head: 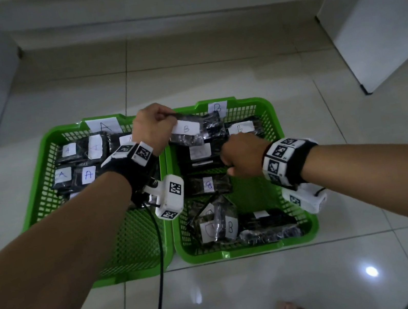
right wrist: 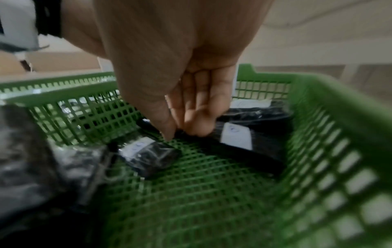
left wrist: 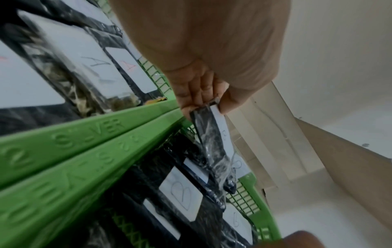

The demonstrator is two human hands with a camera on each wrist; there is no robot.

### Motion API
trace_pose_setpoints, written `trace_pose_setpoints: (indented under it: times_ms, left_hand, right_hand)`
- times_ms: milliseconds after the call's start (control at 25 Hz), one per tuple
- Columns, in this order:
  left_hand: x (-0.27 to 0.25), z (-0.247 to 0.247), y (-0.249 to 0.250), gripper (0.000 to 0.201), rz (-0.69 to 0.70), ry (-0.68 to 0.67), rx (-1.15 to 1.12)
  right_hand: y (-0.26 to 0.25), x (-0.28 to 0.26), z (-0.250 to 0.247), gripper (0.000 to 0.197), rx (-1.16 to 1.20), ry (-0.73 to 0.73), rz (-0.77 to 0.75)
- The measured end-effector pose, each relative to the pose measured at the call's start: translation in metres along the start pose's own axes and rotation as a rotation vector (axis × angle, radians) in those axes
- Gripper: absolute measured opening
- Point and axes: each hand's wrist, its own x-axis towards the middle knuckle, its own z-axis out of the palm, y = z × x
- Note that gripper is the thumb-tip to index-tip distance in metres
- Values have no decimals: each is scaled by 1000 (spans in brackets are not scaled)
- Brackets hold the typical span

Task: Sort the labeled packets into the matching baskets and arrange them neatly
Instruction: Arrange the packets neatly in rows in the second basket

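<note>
My left hand point(head: 152, 125) pinches the top edge of a B packet point(head: 187, 130), which hangs just above the far end of the right basket point(head: 305, 214), the one tagged B. My right hand point(head: 241, 153), at mid-frame, has its fingertips point(right wrist: 198, 127) closed on the edge of another packet point(right wrist: 237, 144) lying on that basket's floor. I judge the sorting nearly finished: the left basket point(head: 42, 197), tagged A, shows only A packets, and the right one shows only B labels where readable. What remains is setting this packet down and straightening the jumbled pile at the lower middle of the frame.
</note>
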Motion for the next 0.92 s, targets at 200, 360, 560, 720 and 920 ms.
trace_pose_setpoints:
  times_ms: [200, 360, 560, 720, 920]
  left_hand:
    - [-1, -13, -5, 17, -81, 80, -83]
    - [-3, -17, -9, 18, -73, 55, -89]
    - [-3, -16, -7, 20, -14, -3, -107]
    - [-4, -5, 3, 17, 10, -16, -71]
    - [-4, 10, 12, 19, 52, -60, 7]
  right_hand:
    - [-25, 19, 9, 28, -44, -206, -146]
    - [-27, 26, 8, 29, -33, -212, -150]
    - [-18, 21, -4, 22, 213, -183, -94]
    - [23, 3, -17, 19, 521, -216, 88]
    - [86, -34, -29, 27, 1073, -144, 296]
